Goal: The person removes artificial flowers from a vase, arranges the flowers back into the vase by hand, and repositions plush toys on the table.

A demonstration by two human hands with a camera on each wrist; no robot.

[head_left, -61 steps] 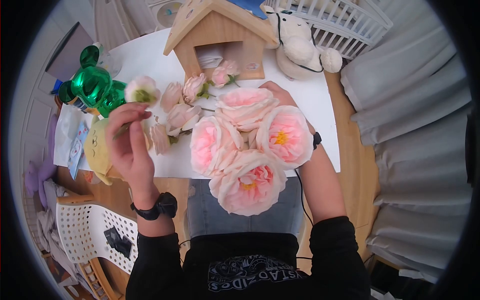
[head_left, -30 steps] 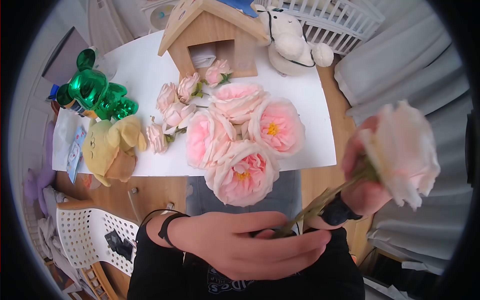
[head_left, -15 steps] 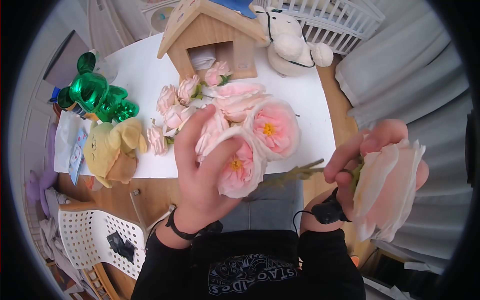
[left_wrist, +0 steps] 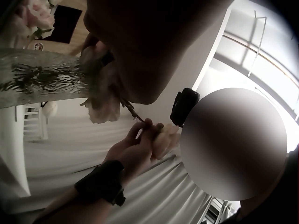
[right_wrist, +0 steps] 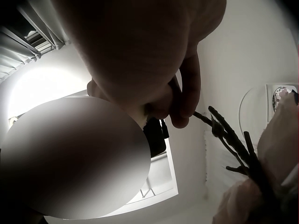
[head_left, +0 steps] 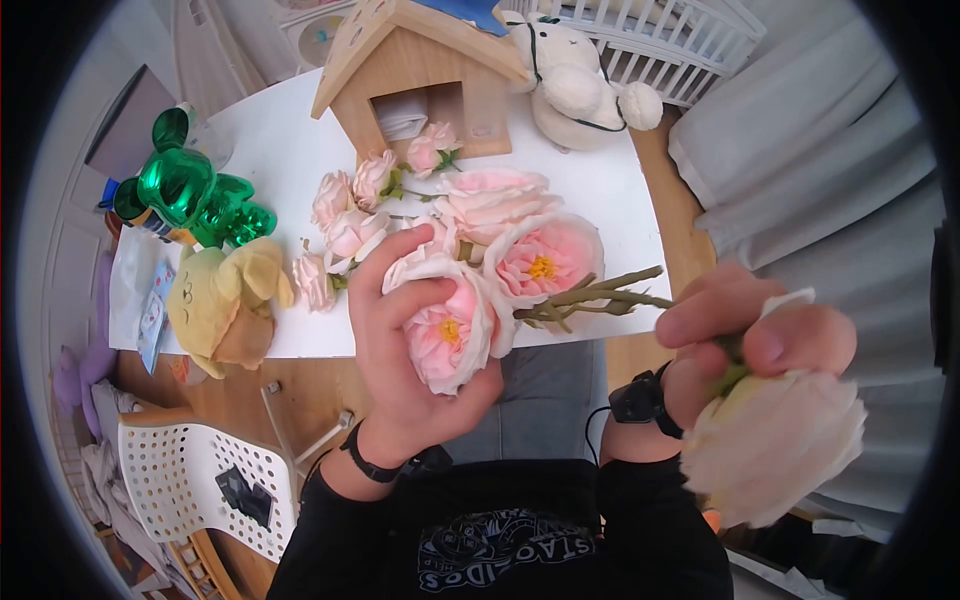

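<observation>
Large pale pink artificial roses (head_left: pixel 545 265) stand bunched in a ribbed clear glass vase (left_wrist: pixel 42 77), which shows only in the left wrist view. My left hand (head_left: pixel 385 345) curls its fingers round the front rose (head_left: pixel 445 330). To the right of the bunch, my right hand (head_left: pixel 740 325) pinches another large rose (head_left: pixel 775 445) just beneath its bloom, which hangs toward me. Branching green-brown stems (head_left: pixel 610 297) stretch between the bunch and the right fingers. In the right wrist view, these dark stems (right_wrist: pixel 233 142) run from close by the fingertips down to the blooms.
Several smaller pink roses (head_left: pixel 350 235) lie on the white table (head_left: pixel 625 215) left of the bunch. A wooden house (head_left: pixel 430 60) and a white plush toy (head_left: pixel 575 95) stand behind. At left are a yellow plush (head_left: pixel 220 300) and a shiny green figure (head_left: pixel 195 185).
The rose passes from my left hand to my right. My left hand then moves up to the bunch, taking the front rose and shifting it left. The held rose turns bloom-down.
</observation>
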